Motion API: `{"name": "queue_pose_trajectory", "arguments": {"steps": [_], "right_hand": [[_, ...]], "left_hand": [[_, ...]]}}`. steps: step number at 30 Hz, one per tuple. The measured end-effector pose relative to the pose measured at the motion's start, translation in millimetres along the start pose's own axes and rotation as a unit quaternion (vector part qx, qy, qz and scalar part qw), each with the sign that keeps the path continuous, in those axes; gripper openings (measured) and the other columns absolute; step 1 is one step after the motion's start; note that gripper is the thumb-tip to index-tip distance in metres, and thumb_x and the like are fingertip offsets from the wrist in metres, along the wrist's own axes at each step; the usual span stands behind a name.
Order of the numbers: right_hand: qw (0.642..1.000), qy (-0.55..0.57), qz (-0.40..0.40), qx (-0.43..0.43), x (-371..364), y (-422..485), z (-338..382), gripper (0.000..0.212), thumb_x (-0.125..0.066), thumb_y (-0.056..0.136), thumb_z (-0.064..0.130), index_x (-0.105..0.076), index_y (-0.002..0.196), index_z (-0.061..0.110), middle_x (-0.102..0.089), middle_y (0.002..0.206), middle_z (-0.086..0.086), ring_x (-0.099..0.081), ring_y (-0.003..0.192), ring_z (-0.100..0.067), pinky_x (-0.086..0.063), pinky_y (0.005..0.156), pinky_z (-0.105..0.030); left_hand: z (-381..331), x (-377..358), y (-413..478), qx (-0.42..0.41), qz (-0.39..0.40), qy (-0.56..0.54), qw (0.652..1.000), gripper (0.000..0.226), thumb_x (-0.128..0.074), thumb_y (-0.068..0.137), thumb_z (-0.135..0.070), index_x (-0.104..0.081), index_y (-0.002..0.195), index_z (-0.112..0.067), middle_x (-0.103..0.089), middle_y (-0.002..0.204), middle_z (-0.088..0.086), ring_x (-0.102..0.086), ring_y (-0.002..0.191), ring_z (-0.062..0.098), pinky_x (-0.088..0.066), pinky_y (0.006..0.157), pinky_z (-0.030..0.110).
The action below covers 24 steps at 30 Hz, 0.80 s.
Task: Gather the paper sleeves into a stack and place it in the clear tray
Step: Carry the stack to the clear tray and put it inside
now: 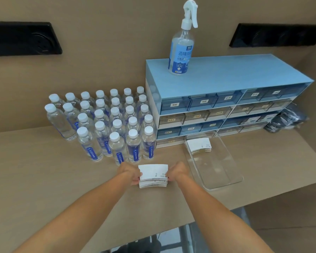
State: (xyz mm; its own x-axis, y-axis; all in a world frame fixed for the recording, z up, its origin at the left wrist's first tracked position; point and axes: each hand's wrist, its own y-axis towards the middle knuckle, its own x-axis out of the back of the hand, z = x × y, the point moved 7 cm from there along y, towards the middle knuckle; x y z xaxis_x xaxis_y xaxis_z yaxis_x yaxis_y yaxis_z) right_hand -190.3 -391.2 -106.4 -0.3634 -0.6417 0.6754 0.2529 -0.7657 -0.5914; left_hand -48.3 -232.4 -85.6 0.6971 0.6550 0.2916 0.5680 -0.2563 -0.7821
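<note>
A stack of white paper sleeves (153,175) sits on the beige counter in front of me. My left hand (130,173) grips its left end and my right hand (177,172) grips its right end, squeezing the stack between them. To the right lies the clear tray (224,179), long and shallow. At the tray's far end rests a second pile of white paper sleeves (199,145). The near part of the tray holds nothing.
Several water bottles (106,125) with white caps stand in rows behind my hands. A blue drawer cabinet (226,99) stands behind the tray, with a spray bottle (181,44) on top. A dark bag (286,119) lies at the right. The counter's front edge (171,229) runs below my arms.
</note>
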Motion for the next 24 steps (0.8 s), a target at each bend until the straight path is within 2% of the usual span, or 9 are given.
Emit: {"name": "queue_pose_trajectory", "arguments": {"steps": [2,3,7,10,14,16,18,21,24], "right_hand": [[1.0,0.027,0.002,-0.007,-4.0,3.3,-3.6,0.024,-0.066,0.079,0.004,-0.067,0.103,0.001,-0.07,0.106,-0.011,-0.068,0.094,-0.029,-0.058,0.084,-0.033],[0.999,0.031,0.002,-0.009,-5.7,2.9,-5.1,0.026,-0.067,0.079,0.003,-0.069,0.104,0.001,-0.072,0.107,-0.012,-0.07,0.096,-0.029,-0.059,0.083,-0.035],[1.0,0.03,0.004,-0.007,-14.3,4.8,-10.1,0.017,-0.068,0.081,0.006,-0.072,0.097,0.005,-0.075,0.103,-0.011,-0.069,0.082,-0.023,-0.054,0.064,-0.026],[1.0,0.018,0.021,-0.007,-15.6,8.2,-9.2,0.011,-0.068,0.08,0.006,-0.072,0.091,0.006,-0.076,0.1,-0.009,-0.073,0.084,-0.022,-0.06,0.07,-0.029],[0.999,-0.023,0.03,0.021,-13.8,4.8,-2.9,0.013,-0.067,0.081,0.006,-0.071,0.094,0.007,-0.075,0.105,-0.011,-0.072,0.094,-0.025,-0.055,0.068,-0.025],[0.998,-0.05,0.02,0.039,-10.4,3.4,2.3,0.021,-0.066,0.083,0.007,-0.067,0.104,0.007,-0.071,0.113,-0.011,-0.069,0.1,-0.027,-0.049,0.066,-0.023],[0.996,-0.07,0.017,0.052,-5.5,2.5,9.8,0.026,-0.064,0.084,0.008,-0.063,0.11,0.007,-0.066,0.119,-0.012,-0.064,0.106,-0.028,-0.048,0.07,-0.023],[0.99,-0.115,0.033,0.076,3.3,-2.1,24.8,0.033,-0.062,0.083,0.014,-0.059,0.115,0.008,-0.061,0.123,-0.012,-0.061,0.111,-0.029,-0.049,0.075,-0.026],[0.96,-0.235,0.042,0.145,4.2,-10.5,43.4,0.047,-0.068,0.077,0.02,-0.057,0.123,0.011,-0.055,0.128,-0.01,-0.054,0.118,-0.029,-0.052,0.091,-0.033]], "left_hand": [[4.5,-0.7,3.2,-0.003,-0.009,0.01,1.0,0.031,-0.066,0.084,0.012,-0.061,0.115,0.008,-0.071,0.108,0.024,-0.072,0.09,0.036,-0.062,0.077,0.045],[7.4,-0.6,5.4,-0.007,-0.02,0.016,1.0,0.033,-0.067,0.083,0.013,-0.062,0.115,0.008,-0.071,0.11,0.026,-0.072,0.094,0.039,-0.061,0.081,0.048],[19.6,0.1,12.9,-0.004,-0.054,0.019,0.998,0.028,-0.069,0.08,0.013,-0.067,0.108,0.009,-0.072,0.108,0.025,-0.073,0.092,0.04,-0.061,0.08,0.051],[19.8,1.2,14.9,0.004,-0.045,0.018,0.999,0.027,-0.068,0.081,0.013,-0.067,0.108,0.008,-0.073,0.106,0.025,-0.074,0.089,0.039,-0.062,0.077,0.047],[12.7,-0.2,13.4,-0.021,-0.037,0.081,0.996,0.028,-0.065,0.083,0.01,-0.067,0.11,0.005,-0.072,0.109,0.022,-0.073,0.094,0.038,-0.062,0.08,0.048],[0.5,-2.1,9.8,-0.072,-0.055,0.159,0.983,0.037,-0.062,0.084,0.007,-0.064,0.12,-0.001,-0.066,0.122,0.019,-0.067,0.106,0.037,-0.06,0.087,0.046],[-11.0,-5.0,2.9,-0.101,-0.058,0.232,0.966,0.044,-0.061,0.085,0.001,-0.058,0.128,-0.007,-0.06,0.129,0.015,-0.062,0.114,0.033,-0.057,0.088,0.037],[-27.9,-8.4,-5.6,-0.131,-0.046,0.334,0.932,0.031,-0.058,0.086,-0.006,-0.062,0.116,-0.004,-0.065,0.118,0.014,-0.065,0.106,0.029,-0.048,0.071,0.028],[-36.6,-14.6,-13.2,-0.152,-0.025,0.427,0.891,0.036,-0.061,0.084,-0.012,-0.057,0.119,-0.005,-0.059,0.108,0.009,-0.062,0.102,0.024,-0.047,0.07,0.025]]}}
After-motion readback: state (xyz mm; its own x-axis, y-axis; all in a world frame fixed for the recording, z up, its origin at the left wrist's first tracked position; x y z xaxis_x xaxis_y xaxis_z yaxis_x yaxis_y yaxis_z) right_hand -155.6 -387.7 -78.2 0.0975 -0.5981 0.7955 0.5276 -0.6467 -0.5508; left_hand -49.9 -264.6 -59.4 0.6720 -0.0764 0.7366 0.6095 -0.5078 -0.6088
